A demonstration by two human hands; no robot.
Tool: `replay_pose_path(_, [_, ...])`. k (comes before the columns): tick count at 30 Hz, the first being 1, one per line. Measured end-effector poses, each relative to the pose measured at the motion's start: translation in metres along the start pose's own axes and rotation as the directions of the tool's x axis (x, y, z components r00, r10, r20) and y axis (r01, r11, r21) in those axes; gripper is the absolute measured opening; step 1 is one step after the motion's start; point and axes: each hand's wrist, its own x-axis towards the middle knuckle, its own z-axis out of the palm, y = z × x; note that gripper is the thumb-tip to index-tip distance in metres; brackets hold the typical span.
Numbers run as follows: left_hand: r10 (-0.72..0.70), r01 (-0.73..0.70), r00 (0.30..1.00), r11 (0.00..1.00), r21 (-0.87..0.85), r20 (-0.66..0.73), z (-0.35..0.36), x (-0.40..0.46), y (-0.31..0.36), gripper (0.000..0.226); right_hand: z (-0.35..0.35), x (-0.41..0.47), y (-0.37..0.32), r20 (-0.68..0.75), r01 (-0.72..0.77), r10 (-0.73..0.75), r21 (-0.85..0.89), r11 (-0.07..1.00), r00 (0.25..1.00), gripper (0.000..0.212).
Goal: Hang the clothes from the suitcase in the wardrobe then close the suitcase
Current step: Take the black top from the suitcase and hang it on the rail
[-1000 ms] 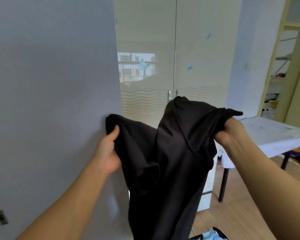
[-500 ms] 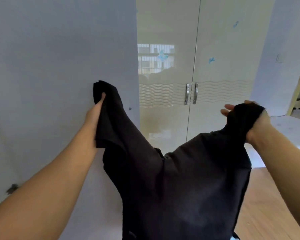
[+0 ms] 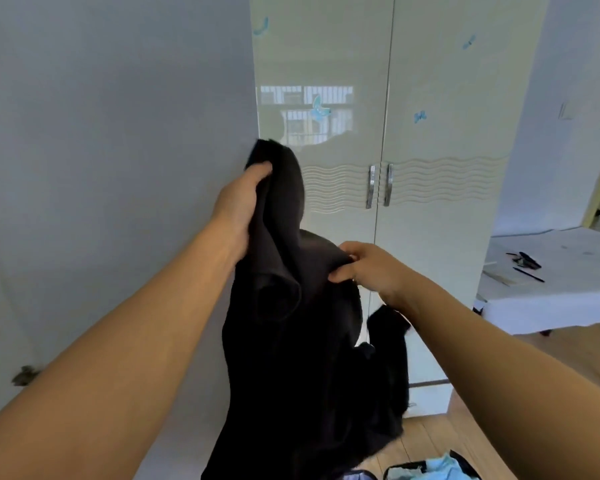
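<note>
Gripping the black garment (image 3: 302, 341) high in my left hand (image 3: 238, 206); right hand (image 3: 368, 268) pinches a fold; soft, limp, light; best held at the shoulders.

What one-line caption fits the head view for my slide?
Both hands, left hand high and right hand lower, grip a black garment before the closed wardrobe doors.

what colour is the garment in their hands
Black, plain with no pattern; the garment shows clearly in the head view.
</note>
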Motion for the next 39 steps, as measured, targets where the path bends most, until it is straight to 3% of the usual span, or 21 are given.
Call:
replay_pose_path(2, [-0.033, 0.032, 0.999, 0.969, 0.244, 0.001, -0.010, 0.000, -0.006, 0.013, -0.010, 0.002, 0.000, -0.108, 0.011, 0.008, 0.180, 0.984, 0.994, 0.025])
replay_pose_path(5, [-0.102, 0.064, 0.994, 0.836, 0.546, 0.041, -0.029, 0.001, -0.016, 0.008, -0.029, 0.002, -0.009, -0.213, 0.040, 0.037, 0.348, 0.937, 0.976, 0.029])
replay_pose_path(9, [-0.146, 0.062, 0.987, 0.706, 0.706, 0.060, -0.043, 0.006, -0.027, 0.015, -0.054, -0.005, -0.024, -0.169, 0.053, 0.042, 0.519, 0.853, 0.985, 0.043])
replay_pose_path(13, [-0.267, 0.042, 0.945, 0.669, 0.742, 0.187, -0.039, 0.005, -0.032, 0.034, -0.068, -0.010, -0.032, -0.103, 0.102, -0.052, 0.568, 0.817, 0.993, 0.051])
replay_pose_path(16, [-0.379, 0.136, 0.838, 0.842, 0.522, 0.393, -0.027, -0.002, -0.026, 0.019, -0.068, -0.015, -0.034, -0.019, 0.119, -0.128, 0.522, 0.844, 0.992, 0.052])
replay_pose_path(18, [-0.394, 0.210, 0.822, 0.880, 0.426, 0.410, -0.014, -0.001, -0.028, 0.043, -0.064, -0.017, -0.034, 0.051, 0.136, -0.184, 0.488, 0.862, 0.982, 0.055])
replay_pose_path(21, [-0.423, 0.190, 0.835, 0.822, 0.537, 0.353, 0.014, 0.001, -0.040, 0.071, -0.058, -0.019, -0.036, 0.176, 0.144, -0.247, 0.457, 0.878, 0.953, 0.060])
replay_pose_path(24, [-0.604, 0.320, 0.674, 0.757, 0.570, 0.425, 0.042, -0.004, -0.057, 0.091, -0.054, -0.019, -0.038, 0.195, 0.172, -0.268, 0.405, 0.898, 0.943, 0.060])
replay_pose_path(26, [-0.655, 0.432, 0.544, 0.754, 0.495, 0.525, 0.055, -0.010, -0.064, 0.084, -0.052, -0.022, -0.039, 0.213, 0.177, -0.267, 0.367, 0.913, 0.940, 0.055])
replay_pose_path(27, [-0.651, 0.499, 0.517, 0.757, 0.422, 0.556, 0.058, -0.015, -0.065, 0.074, -0.052, -0.024, -0.038, 0.226, 0.164, -0.249, 0.335, 0.928, 0.942, 0.053])
replay_pose_path(28, [-0.637, 0.549, 0.530, 0.761, 0.346, 0.560, 0.061, -0.018, -0.066, 0.060, -0.052, -0.027, -0.035, 0.250, 0.130, -0.210, 0.300, 0.945, 0.945, 0.052])
replay_pose_path(30, [-0.588, 0.467, 0.669, 0.808, 0.359, 0.454, 0.064, -0.019, -0.068, 0.025, -0.052, -0.034, -0.028, 0.307, 0.044, -0.105, 0.200, 0.979, 0.946, 0.046])
replay_pose_path(32, [-0.447, 0.226, 0.849, 0.791, 0.569, 0.283, 0.065, -0.017, -0.069, 0.020, -0.056, -0.040, -0.017, 0.312, -0.027, 0.000, 0.083, 0.996, 0.950, 0.034])
replay_pose_path(34, [-0.306, 0.134, 0.929, 0.804, 0.579, 0.210, 0.066, -0.015, -0.068, 0.027, -0.061, -0.043, -0.003, 0.316, -0.163, 0.145, 0.031, 0.986, 0.938, 0.019])
replay_pose_path(37, [-0.283, 0.254, 0.936, 0.955, 0.153, 0.211, 0.072, -0.019, -0.060, 0.038, -0.059, -0.041, 0.022, 0.198, -0.328, 0.359, -0.172, 0.929, 0.912, 0.024])
replay_pose_path(39, [-0.293, 0.327, 0.921, 0.940, -0.098, 0.258, 0.080, -0.029, -0.057, 0.039, -0.046, -0.042, 0.035, 0.086, -0.382, 0.418, -0.275, 0.882, 0.904, 0.030])
